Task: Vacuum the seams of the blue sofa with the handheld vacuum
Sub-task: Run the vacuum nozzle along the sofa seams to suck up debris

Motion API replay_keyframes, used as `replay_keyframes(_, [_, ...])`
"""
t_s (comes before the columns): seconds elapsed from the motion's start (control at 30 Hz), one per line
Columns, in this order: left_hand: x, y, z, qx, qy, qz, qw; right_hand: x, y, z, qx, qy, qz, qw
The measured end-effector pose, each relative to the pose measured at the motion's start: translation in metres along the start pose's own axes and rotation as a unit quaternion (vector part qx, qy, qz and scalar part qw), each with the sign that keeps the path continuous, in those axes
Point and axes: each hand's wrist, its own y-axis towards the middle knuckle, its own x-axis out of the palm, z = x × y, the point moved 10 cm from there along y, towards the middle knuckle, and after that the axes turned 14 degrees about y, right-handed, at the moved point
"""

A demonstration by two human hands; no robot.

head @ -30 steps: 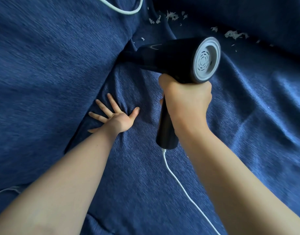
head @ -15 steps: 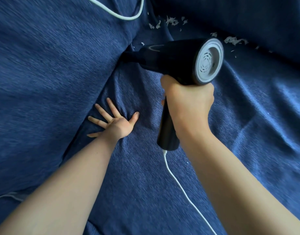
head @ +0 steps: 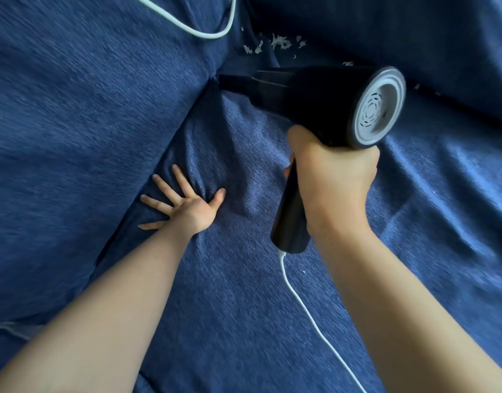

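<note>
the scene is dim and cool, with soft daylight coming from the right: the folds of the blue sofa [head: 457, 194] cover shine pale blue there, while the left cushion and the top right corner sink into dark navy. the handheld vacuum [head: 315, 109] is nearly black and shows little surface detail, though its grey rear grille catches the light clearly. soft shadows lie under the vacuum and beside the left hand [head: 187, 207] pressed on the fabric. no hard glare. the fabric weave smears into streaks at the left edge and lower corners, from motion blur. wide-angle stretching enlarges both forearms toward the bottom. the white crumbs [head: 275, 45] near the top look slightly soft.
</note>
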Motion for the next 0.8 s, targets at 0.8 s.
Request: replay_keyframes(0.8, [-0.066, 0.001, 0.061, 0.044, -0.083, 0.257, 0.962, -0.006, 0.044, -0.001, 0.011, 0.02, -0.007, 1.0])
